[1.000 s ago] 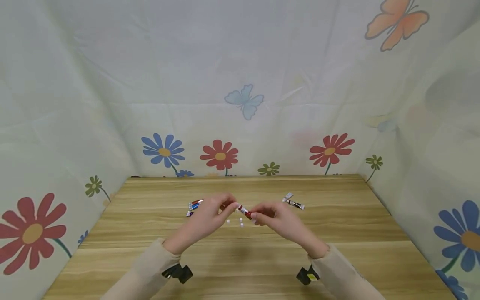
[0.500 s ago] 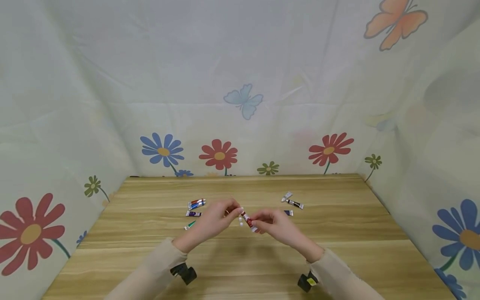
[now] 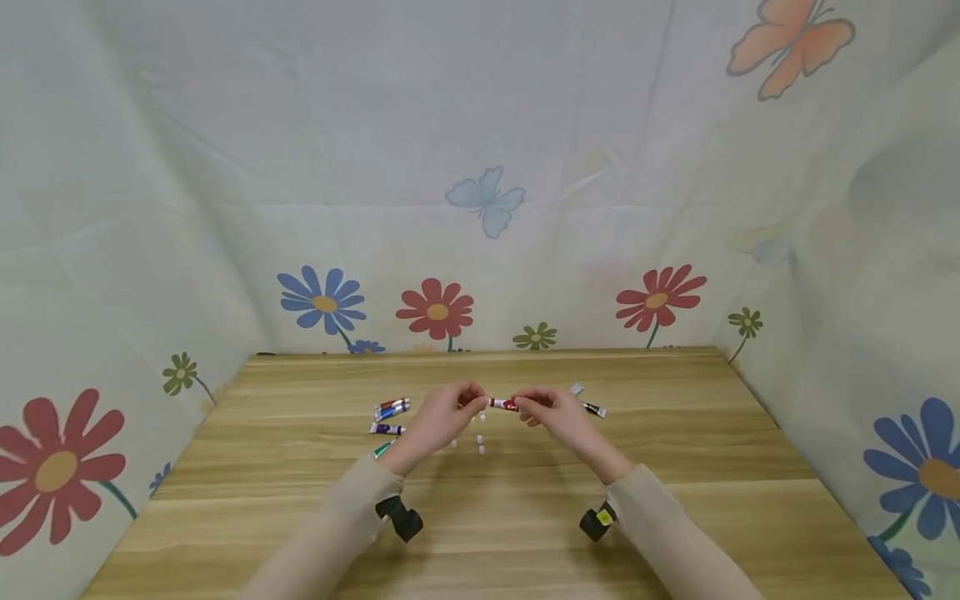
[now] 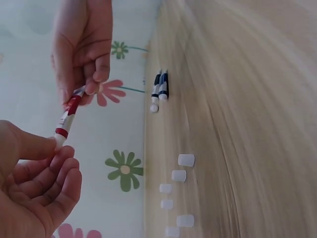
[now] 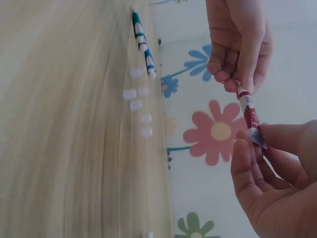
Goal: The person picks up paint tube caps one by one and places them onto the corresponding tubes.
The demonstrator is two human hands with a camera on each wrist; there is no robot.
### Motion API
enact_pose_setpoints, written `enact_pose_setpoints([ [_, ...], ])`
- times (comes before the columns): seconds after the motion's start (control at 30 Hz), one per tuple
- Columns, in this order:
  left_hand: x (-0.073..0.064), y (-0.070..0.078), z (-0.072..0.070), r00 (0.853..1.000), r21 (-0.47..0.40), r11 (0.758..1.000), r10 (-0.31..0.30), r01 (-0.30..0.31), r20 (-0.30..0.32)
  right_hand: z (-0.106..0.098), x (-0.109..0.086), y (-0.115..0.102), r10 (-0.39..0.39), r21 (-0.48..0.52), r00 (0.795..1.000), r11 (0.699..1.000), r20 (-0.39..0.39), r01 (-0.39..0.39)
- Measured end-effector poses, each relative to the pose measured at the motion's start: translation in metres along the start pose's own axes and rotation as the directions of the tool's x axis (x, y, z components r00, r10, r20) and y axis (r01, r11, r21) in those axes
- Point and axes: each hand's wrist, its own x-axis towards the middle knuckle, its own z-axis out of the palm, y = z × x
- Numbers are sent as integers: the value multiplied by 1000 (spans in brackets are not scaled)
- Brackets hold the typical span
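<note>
A small red-and-white paint tube [image 3: 503,405] is held up over the table between both hands, almost level in the head view. My left hand [image 3: 447,415] pinches its white cap end between thumb and fingertips, as the left wrist view also shows. The silvery crimped end of the tube is pinched by my right hand [image 3: 561,422], clear in the right wrist view. Fingers cover most of the cap. Several small white caps [image 4: 186,159] lie loose on the table below the hands.
On the left lie a blue tube [image 3: 392,411], a purple tube [image 3: 386,429] and a green tube [image 3: 383,448], partly behind the left wrist. A black tube [image 3: 595,410] and a silvery tube [image 3: 577,388] lie on the right. A flowered cloth [image 3: 536,258] surrounds the wooden table [image 3: 495,533].
Both hands have moved up in the head view with the tube. The tube has turned from a steep slant to nearly level, still held at both ends.
</note>
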Motion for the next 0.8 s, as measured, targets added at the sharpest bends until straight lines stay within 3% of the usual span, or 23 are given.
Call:
enact_pose_setpoints([
  [0.17, 23, -14, 7, 994, -101, 991, -89, 82, -69, 0, 27, 17, 106, 77, 988, 992, -112, -97],
  [0.4, 53, -32, 23, 982, -192, 971, -160, 140, -97, -2, 51, 38, 170, 286, 966, 952, -193, -110],
  [0.63, 70, -46, 41, 957, -233, 951, -242, 202, -159, -1, 66, 53, 201, 319, 958, 939, -207, -128],
  [0.8, 87, -48, 44, 946, -227, 950, -260, 215, -194, -2, 81, 55, 206, 297, 943, 947, -261, -125],
])
